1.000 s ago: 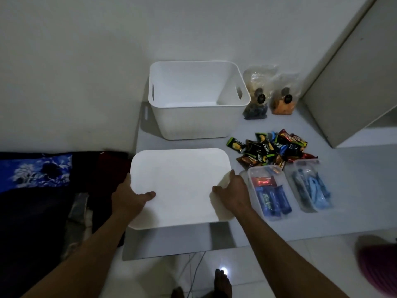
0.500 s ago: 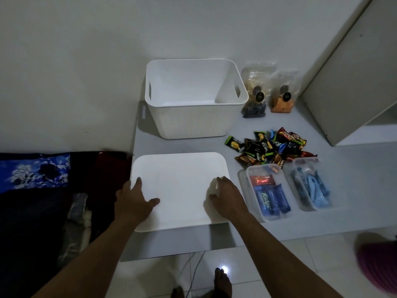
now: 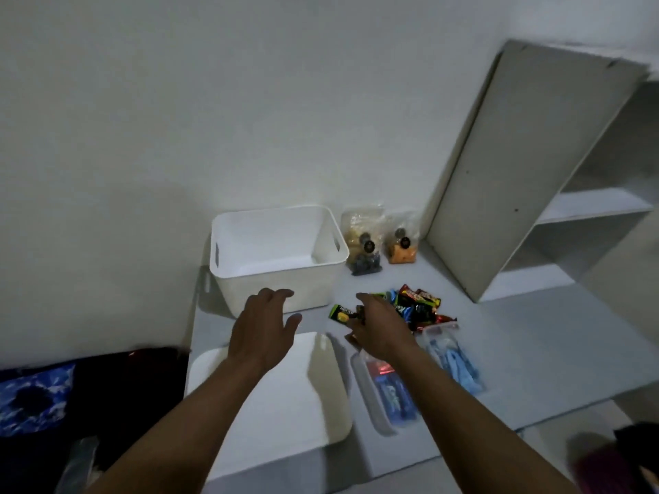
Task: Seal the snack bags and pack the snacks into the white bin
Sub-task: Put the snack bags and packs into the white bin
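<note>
The white bin (image 3: 274,276) stands empty near the wall on the grey table. Its white lid (image 3: 285,397) lies flat in front of it. My left hand (image 3: 262,333) hovers open above the gap between lid and bin, holding nothing. My right hand (image 3: 379,328) reaches over the near edge of a pile of small snack packets (image 3: 413,306), fingers apart; whether it touches one is hidden. Two clear snack bags (image 3: 363,244) with dark and orange contents stand to the right of the bin. Two clear zip bags with blue packets (image 3: 453,361) lie by my right forearm.
A grey cabinet door (image 3: 517,165) stands open at the right, with shelves (image 3: 588,208) behind it. Dark and blue cloth (image 3: 71,397) lies left of the table. The table's front edge (image 3: 410,461) is near my elbows.
Both hands have let go of the lid, which now lies flat, and moved forward. The right hand has gone to the snack pile. The camera has tilted upward.
</note>
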`<control>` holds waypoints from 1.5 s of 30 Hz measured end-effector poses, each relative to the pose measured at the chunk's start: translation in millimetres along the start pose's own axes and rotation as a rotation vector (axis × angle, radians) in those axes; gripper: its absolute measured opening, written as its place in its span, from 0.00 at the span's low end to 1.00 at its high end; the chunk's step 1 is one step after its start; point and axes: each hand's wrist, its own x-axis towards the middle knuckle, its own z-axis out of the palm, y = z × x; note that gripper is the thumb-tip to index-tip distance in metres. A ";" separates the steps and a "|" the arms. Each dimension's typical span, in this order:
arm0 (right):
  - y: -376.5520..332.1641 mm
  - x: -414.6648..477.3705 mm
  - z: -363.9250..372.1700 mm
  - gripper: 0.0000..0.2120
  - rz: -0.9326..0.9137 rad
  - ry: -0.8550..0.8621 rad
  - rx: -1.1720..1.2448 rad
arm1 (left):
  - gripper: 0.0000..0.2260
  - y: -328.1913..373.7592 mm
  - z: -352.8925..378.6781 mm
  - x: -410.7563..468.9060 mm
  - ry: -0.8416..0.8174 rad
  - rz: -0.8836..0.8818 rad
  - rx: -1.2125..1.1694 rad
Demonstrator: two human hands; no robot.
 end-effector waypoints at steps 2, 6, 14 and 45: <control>6.9 8.2 -24.1 0.29 0.014 0.029 0.016 | 0.20 24.0 -3.7 22.3 0.004 0.061 -0.017; 35.1 35.3 -65.6 0.29 0.022 0.078 0.015 | 0.20 74.2 3.2 67.7 0.019 0.161 -0.015; 115.1 135.7 -123.6 0.26 -0.001 0.096 0.000 | 0.19 160.2 78.1 156.0 0.004 0.175 -0.119; 274.7 379.1 -79.6 0.11 -0.083 0.201 0.150 | 0.18 133.3 254.1 320.1 0.344 -0.533 -0.446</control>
